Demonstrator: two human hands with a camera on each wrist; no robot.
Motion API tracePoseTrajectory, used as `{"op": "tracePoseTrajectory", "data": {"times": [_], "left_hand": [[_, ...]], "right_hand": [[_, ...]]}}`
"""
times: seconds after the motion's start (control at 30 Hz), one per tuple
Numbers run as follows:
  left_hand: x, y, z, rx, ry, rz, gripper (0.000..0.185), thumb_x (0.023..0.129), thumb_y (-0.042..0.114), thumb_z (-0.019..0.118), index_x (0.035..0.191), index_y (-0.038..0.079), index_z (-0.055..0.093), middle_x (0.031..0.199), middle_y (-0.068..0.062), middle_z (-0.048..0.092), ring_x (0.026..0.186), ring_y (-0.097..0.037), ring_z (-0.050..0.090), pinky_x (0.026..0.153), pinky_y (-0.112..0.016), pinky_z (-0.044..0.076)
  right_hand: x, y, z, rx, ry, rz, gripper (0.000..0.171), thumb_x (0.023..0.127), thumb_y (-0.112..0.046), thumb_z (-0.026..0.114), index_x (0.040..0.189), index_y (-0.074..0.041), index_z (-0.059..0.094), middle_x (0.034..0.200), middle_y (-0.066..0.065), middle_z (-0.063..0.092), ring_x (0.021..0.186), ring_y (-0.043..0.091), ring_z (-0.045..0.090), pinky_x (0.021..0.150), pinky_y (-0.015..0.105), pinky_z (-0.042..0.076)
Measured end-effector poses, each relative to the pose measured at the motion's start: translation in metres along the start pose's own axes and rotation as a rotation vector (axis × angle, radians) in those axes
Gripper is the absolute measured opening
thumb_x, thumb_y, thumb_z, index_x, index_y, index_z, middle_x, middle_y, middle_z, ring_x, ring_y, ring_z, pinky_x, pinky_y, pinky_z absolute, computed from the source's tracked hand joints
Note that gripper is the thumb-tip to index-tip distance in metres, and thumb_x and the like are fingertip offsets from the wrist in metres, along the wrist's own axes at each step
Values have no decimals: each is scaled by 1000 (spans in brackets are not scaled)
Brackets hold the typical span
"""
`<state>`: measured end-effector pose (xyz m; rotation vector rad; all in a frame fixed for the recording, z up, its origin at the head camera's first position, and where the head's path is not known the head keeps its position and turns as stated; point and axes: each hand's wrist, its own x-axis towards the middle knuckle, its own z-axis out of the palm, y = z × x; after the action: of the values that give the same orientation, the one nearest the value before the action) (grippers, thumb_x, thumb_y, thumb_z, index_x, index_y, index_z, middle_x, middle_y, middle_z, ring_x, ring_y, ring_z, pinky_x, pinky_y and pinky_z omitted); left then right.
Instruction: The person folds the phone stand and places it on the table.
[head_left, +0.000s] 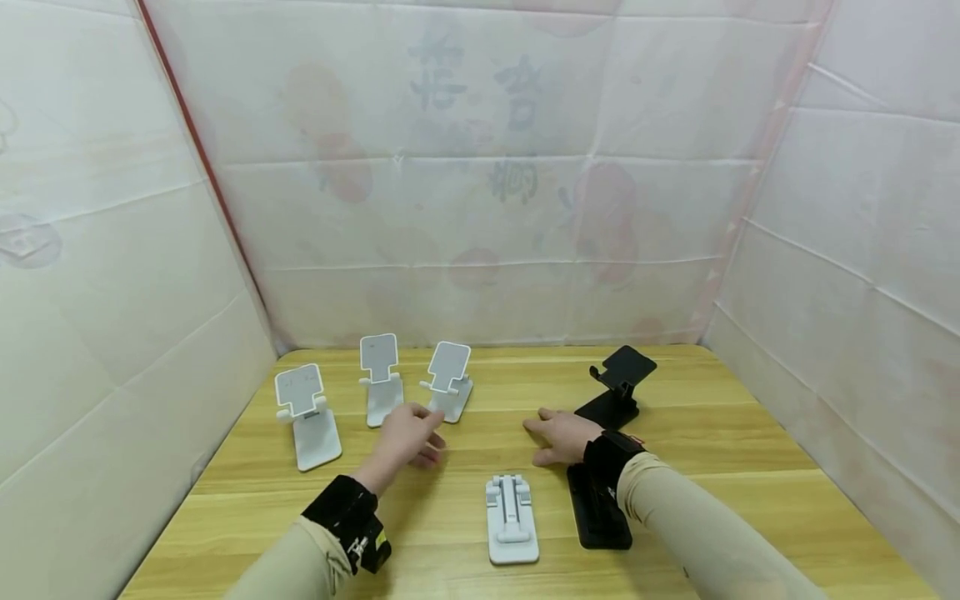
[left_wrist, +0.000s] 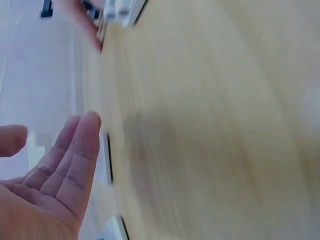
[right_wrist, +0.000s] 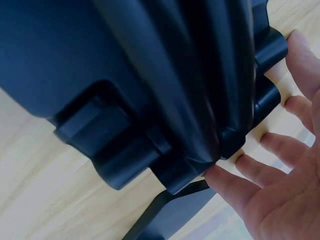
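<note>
My left hand (head_left: 408,435) hovers over the table in front of the white phone stands, its fingers extended and holding nothing. In the left wrist view the same hand (left_wrist: 55,185) shows its palm and fairly straight fingers. On the right, my right hand (head_left: 566,435) is spread low over the wood, beyond a folded black phone stand (head_left: 596,517) that the wrist partly covers. In the right wrist view this stand (right_wrist: 165,85) fills much of the picture, with the loosely spread fingers (right_wrist: 285,150) beside its hinge end. A folded white phone stand (head_left: 513,521) lies between both arms.
Three unfolded white phone stands, the left (head_left: 317,437), middle (head_left: 384,400) and right one (head_left: 450,371), stand at the back left. An unfolded black phone stand (head_left: 628,367) stands behind my right hand. Pale sheeting (head_left: 480,233) encloses the wooden table (head_left: 697,433) at the back and sides.
</note>
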<state>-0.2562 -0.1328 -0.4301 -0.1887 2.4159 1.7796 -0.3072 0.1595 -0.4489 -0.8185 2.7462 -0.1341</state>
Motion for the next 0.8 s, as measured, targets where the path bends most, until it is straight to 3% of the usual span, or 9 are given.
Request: {"op": "tracePoseTrajectory", "data": {"times": [0.13, 0.37, 0.53, 0.67, 0.8], "left_hand": [[7, 3, -12, -50, 40, -7, 46, 106, 31, 55, 130, -8, 50, 120, -31, 65, 101, -45, 70, 75, -46, 67], [21, 4, -25, -272, -17, -54, 74, 108, 37, 49, 156, -8, 16, 154, -32, 33, 133, -52, 49, 98, -50, 59], [32, 2, -33, -427, -51, -64, 83, 109, 37, 47, 161, -1, -4, 165, -30, 13, 141, -52, 39, 112, -54, 49], [37, 3, -34, -534, -59, -58, 76, 109, 30, 46, 161, 1, -2, 167, -30, 4, 141, -53, 38, 117, -57, 42], [38, 4, -34, -578, -63, -69, 73, 109, 26, 46, 161, 3, 1, 167, -29, 2, 140, -53, 38, 118, -57, 40]], "right_hand": [[-2, -2, -2, 2, -7, 2, 67, 96, -40, 71, 153, -12, 48, 156, 27, 41, 138, 43, 48, 114, 52, 45], [-1, -2, -1, 13, -9, 5, 68, 96, -39, 72, 153, -11, 48, 156, 28, 40, 139, 43, 47, 115, 53, 44], [1, 0, 1, 12, -8, 1, 68, 96, -39, 71, 153, -11, 48, 157, 27, 40, 140, 43, 46, 115, 53, 43], [1, 1, 2, 13, -7, -1, 68, 97, -40, 70, 154, -11, 47, 157, 27, 39, 140, 43, 46, 115, 53, 43], [1, 2, 2, 10, 0, -7, 68, 96, -41, 70, 153, -11, 48, 156, 28, 40, 140, 43, 46, 115, 53, 43]]}}
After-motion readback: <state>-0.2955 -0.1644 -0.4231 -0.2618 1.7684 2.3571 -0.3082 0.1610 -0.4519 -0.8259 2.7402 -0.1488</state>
